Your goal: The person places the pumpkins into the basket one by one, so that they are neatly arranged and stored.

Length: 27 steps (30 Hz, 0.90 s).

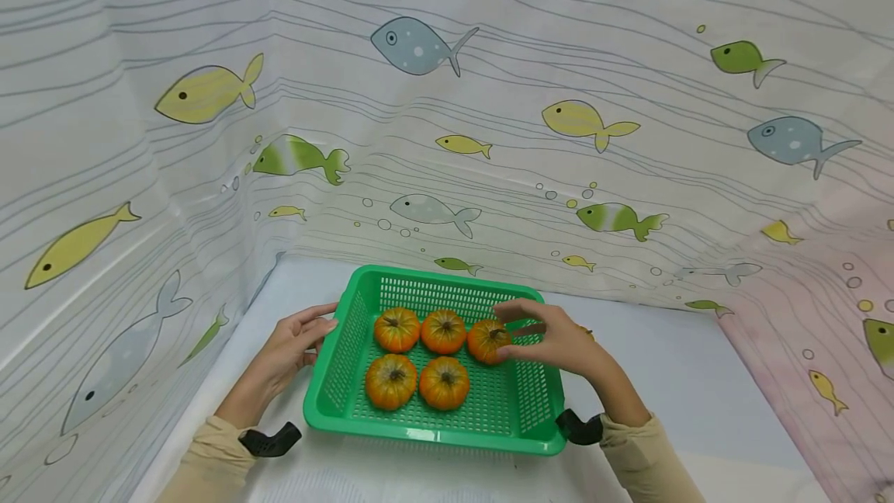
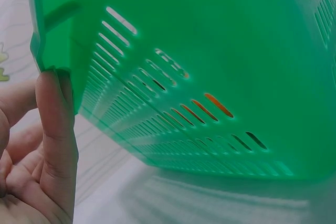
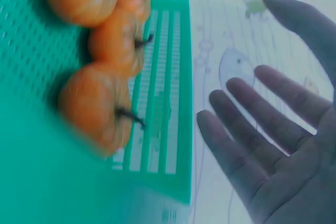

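Several small orange pumpkins with dark stems sit in a green plastic basket (image 1: pixel 433 433), three in the back row, such as the middle pumpkin (image 1: pixel 443 332), and two in front. My left hand (image 1: pixel 288 344) grips the left rim of the basket; in the left wrist view its fingertips (image 2: pixel 55 93) meet the rim's edge. Over the basket's right side is my right hand (image 1: pixel 548 336), fingers spread and apart, nearest the right back pumpkin (image 1: pixel 487 341). The right wrist view shows its palm (image 3: pixel 299 177) holding nothing.
Just beyond the right hand, a bit of another orange thing (image 1: pixel 589 331) peeks out, mostly hidden. The basket stands on a white table (image 1: pixel 663 379). Fish-patterned curtains (image 1: pixel 489 200) enclose the back and both sides.
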Motion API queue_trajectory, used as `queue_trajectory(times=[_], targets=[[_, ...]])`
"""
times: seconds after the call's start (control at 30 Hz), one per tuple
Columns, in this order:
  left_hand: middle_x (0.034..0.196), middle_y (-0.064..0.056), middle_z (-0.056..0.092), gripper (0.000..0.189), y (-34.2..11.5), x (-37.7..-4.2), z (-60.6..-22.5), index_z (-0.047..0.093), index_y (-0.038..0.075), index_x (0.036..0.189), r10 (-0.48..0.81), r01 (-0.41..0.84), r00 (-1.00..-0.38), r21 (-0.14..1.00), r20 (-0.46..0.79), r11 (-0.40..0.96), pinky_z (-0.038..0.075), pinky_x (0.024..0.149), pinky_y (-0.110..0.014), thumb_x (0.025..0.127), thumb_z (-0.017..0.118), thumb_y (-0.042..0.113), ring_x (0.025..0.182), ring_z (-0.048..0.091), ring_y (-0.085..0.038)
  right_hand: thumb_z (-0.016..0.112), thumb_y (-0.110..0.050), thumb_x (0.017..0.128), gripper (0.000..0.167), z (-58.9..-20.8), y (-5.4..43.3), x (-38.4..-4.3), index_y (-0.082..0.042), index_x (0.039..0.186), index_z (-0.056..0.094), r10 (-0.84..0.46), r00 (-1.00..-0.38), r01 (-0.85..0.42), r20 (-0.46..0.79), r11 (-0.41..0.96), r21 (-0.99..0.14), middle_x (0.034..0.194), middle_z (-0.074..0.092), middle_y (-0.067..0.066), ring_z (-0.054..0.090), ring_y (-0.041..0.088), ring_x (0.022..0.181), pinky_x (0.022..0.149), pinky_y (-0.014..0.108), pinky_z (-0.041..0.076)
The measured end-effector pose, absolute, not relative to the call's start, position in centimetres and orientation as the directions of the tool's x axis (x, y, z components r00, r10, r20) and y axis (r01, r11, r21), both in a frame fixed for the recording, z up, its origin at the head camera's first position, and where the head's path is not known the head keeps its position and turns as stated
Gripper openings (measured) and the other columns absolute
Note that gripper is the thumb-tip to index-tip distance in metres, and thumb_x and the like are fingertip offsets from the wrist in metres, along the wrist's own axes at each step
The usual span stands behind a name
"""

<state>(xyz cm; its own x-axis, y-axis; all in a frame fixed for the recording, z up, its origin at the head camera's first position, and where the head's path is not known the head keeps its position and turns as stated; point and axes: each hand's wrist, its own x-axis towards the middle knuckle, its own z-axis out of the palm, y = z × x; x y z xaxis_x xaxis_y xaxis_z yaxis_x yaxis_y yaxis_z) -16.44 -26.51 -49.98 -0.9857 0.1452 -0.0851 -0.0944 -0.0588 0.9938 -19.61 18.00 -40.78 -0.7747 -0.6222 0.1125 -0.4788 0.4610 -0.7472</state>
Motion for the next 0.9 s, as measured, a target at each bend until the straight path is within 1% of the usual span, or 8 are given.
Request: queue_trajectory(times=[0.13,0.27,0.37,0.43,0.5,0.6,0.8,0.9], targets=[[0.082,0.012,0.068,0.062,-26.5,-16.4,-50.1,0.037,-0.003,0.156,0.143,-0.099,-0.985,0.994,-0.091,-0.049,0.053,0.052,-0.02,0.106,0.062,0.023,0.063,0.057,-0.002,0.084,-0.026,0.089,0.056,-41.0,19.6,-19.6,-0.015,0.139,0.062,-0.579,-0.803,-0.474,0.141,0.476,-0.741,0.134,0.068,0.007,0.064,0.036,0.123,0.099,0.051,0.058],[0.083,0.012,0.068,0.062,-26.5,-16.4,-50.2,0.037,-0.004,0.156,0.142,-0.1,-0.986,0.994,-0.092,-0.049,0.053,0.053,-0.02,0.106,0.062,0.024,0.064,0.057,-0.002,0.082,-0.024,0.09,0.054,-41.5,21.4,-19.6,-0.007,0.137,0.063,-0.53,-0.833,-0.456,0.159,0.495,-0.739,0.134,0.067,0.013,0.065,0.037,0.123,0.098,0.045,0.059],[0.083,0.012,0.068,0.062,-26.5,-16.5,-50.1,0.037,-0.004,0.155,0.145,-0.097,-0.985,0.994,-0.089,-0.054,0.053,0.053,-0.02,0.106,0.062,0.024,0.064,0.057,-0.002,0.081,-0.025,0.091,0.054,-41.9,22.7,-19.6,-0.005,0.137,0.062,-0.484,-0.862,-0.425,0.155,0.52,-0.741,0.136,0.067,0.016,0.066,0.035,0.122,0.099,0.048,0.058],[0.084,0.012,0.068,0.062,-26.5,-16.5,-50.1,0.037,-0.004,0.155,0.146,-0.095,-0.986,0.994,-0.086,-0.056,0.054,0.054,-0.02,0.106,0.062,0.023,0.064,0.057,-0.002,0.08,-0.028,0.092,0.053,-42.3,23.5,-19.6,-0.007,0.138,0.062,-0.448,-0.882,-0.4,0.145,0.55,-0.733,0.136,0.067,0.016,0.066,0.034,0.122,0.099,0.05,0.058],[0.084,0.012,0.069,0.062,-26.5,-16.6,-50.2,0.037,-0.004,0.155,0.146,-0.094,-0.986,0.994,-0.085,-0.055,0.054,0.054,-0.02,0.106,0.062,0.024,0.064,0.057,-0.002,0.08,-0.03,0.092,0.053,-42.7,24.3,-19.7,-0.009,0.137,0.062,-0.413,-0.901,-0.371,0.134,0.574,-0.73,0.135,0.067,0.015,0.066,0.035,0.122,0.1,0.053,0.057],[0.085,0.012,0.069,0.062,-26.5,-16.6,-50.2,0.038,-0.003,0.155,0.145,-0.096,-0.986,0.994,-0.088,-0.052,0.054,0.054,-0.02,0.106,0.062,0.024,0.065,0.057,-0.002,0.08,-0.032,0.092,0.053,-43.3,25.2,-19.7,-0.01,0.136,0.063,-0.366,-0.922,-0.339,0.123,0.615,-0.712,0.133,0.068,0.013,0.065,0.038,0.123,0.1,0.055,0.057],[0.085,0.013,0.069,0.061,-26.5,-16.6,-50.2,0.038,-0.003,0.155,0.144,-0.1,-0.985,0.994,-0.092,-0.05,0.054,0.054,-0.02,0.106,0.062,0.024,0.065,0.057,-0.002,0.082,-0.029,0.09,0.052,-44.7,26.9,-19.8,-0.01,0.135,0.063,-0.319,-0.941,-0.306,0.115,0.656,-0.69,0.134,0.067,0.015,0.064,0.039,0.123,0.101,0.054,0.056],[0.085,0.013,0.069,0.061,-26.5,-16.6,-50.2,0.038,-0.003,0.155,0.142,-0.1,-0.986,0.994,-0.092,-0.052,0.054,0.054,-0.02,0.106,0.062,0.024,0.065,0.057,-0.002,0.082,-0.031,0.09,0.053,-45.3,27.7,-19.9,-0.009,0.135,0.063,-0.296,-0.948,-0.292,0.115,0.67,-0.682,0.135,0.067,0.017,0.061,0.04,0.126,0.104,0.058,0.053]])
